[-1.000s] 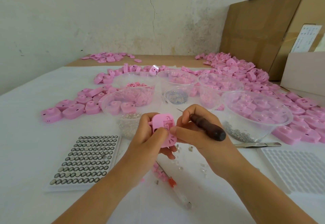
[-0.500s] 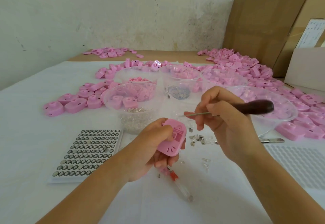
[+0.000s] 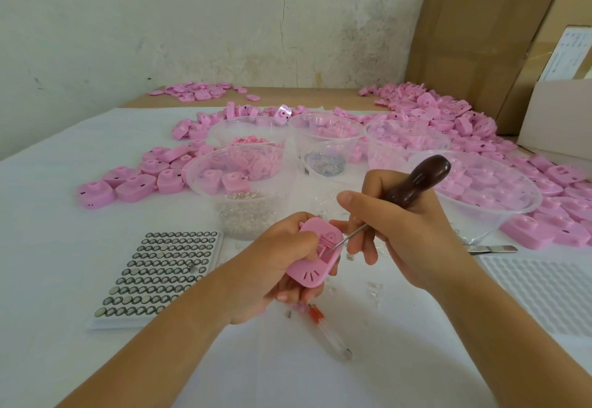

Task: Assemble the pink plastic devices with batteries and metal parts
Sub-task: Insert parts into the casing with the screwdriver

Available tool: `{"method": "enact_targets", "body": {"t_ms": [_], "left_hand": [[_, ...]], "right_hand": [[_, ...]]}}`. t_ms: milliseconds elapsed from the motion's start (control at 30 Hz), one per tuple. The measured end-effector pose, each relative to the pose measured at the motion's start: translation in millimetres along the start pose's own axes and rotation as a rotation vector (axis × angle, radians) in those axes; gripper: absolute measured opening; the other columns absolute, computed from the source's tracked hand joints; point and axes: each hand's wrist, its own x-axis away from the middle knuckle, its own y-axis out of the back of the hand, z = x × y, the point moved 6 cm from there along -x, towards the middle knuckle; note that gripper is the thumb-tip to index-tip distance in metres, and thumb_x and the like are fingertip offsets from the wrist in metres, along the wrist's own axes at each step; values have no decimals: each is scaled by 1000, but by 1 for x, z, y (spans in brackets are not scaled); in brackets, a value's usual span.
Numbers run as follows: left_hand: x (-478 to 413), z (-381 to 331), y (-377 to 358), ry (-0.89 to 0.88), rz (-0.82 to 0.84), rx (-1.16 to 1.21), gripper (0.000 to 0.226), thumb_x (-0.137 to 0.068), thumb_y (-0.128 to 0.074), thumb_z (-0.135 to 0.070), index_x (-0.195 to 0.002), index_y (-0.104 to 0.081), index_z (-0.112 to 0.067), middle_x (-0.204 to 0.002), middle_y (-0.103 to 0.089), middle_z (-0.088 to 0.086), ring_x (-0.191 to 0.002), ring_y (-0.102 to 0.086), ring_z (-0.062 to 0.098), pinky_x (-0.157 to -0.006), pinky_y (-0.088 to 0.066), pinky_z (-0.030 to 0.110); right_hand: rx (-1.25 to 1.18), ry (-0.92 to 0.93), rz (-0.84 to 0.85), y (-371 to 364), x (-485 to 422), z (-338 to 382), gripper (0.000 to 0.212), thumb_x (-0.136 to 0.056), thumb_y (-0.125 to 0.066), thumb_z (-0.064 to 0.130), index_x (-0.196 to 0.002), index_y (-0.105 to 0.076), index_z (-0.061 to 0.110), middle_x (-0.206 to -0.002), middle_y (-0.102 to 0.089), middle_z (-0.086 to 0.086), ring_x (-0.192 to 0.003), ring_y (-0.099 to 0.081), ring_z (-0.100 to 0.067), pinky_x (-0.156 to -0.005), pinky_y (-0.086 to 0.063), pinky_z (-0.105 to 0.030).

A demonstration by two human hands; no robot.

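Between my palms, low over the white-covered table [image 3: 64,263], I am cradling one pink device [image 3: 315,257] in my left hand [image 3: 282,266]. My thumb is curling over its top edge and my fingers are wrapping underneath, with its open inner face turned up. My right hand [image 3: 403,231] is closing round an awl [image 3: 416,180] by its dark, glossy, bulbous wooden handle. I am steering the thin steel needle into the ribbed compartment of the shell. I cannot tell whether a metal contact is sitting there yet. The shell is smooth moulded plastic, rounded at the corners, with a fan of slots at its near end.

I am judging this unit to be mid-assembly: no battery is showing in it and no cover is on. To my left a tray of button cells [image 3: 160,273], small flat discs in neat rows, is lying ready. Beyond it a clear plastic bowl [image 3: 189,180] is holding glinting metal bits and pink pieces. Heaps of pink shells [image 3: 432,119] are spreading across the far table, so a great deal is waiting. Tweezers [image 3: 493,249] are lying just right of my right hand.
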Motion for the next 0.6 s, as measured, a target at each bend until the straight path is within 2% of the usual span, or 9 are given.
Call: {"method": "enact_targets", "body": {"t_ms": [100, 267, 467, 600], "left_hand": [[1, -1, 1, 0, -3, -17, 40, -59, -42, -11, -97, -51, -11, -62, -58, 5, -39, -45, 16, -32, -25, 13], [2, -1, 1, -3, 2, -37, 34, -59, -42, -11, -92, -48, -11, -62, -59, 4, -40, -44, 17, -32, -25, 14], [2, -2, 0, -17, 20, -48, 33, -59, -41, -10, -91, -49, -12, -62, -59, 4, -39, -43, 17, -33, -25, 14], [3, -2, 0, -9, 30, -60, 33, -57, -41, -10, -89, -50, -14, -62, -58, 4, -39, -43, 18, -33, -22, 14]], "right_hand": [[7, -12, 18, -1, 0, 0, 29, -72, -63, 10, -47, -49, 7, -41, -55, -7, -32, -51, -20, -40, -43, -23], [20, -30, 43, -4, 0, -1, 28, -72, -62, 8, -52, -46, -4, -42, -55, -9, -35, -53, -21, -36, -42, -20], [9, -23, 43, -5, 0, -2, 27, -71, -59, 5, -45, -51, 10, -40, -53, -7, -34, -52, -20, -36, -40, -18], [40, -15, 53, -3, 0, -2, 25, -71, -59, 5, -48, -49, 4, -41, -54, -8, -33, -51, -20, -36, -41, -19]]}}
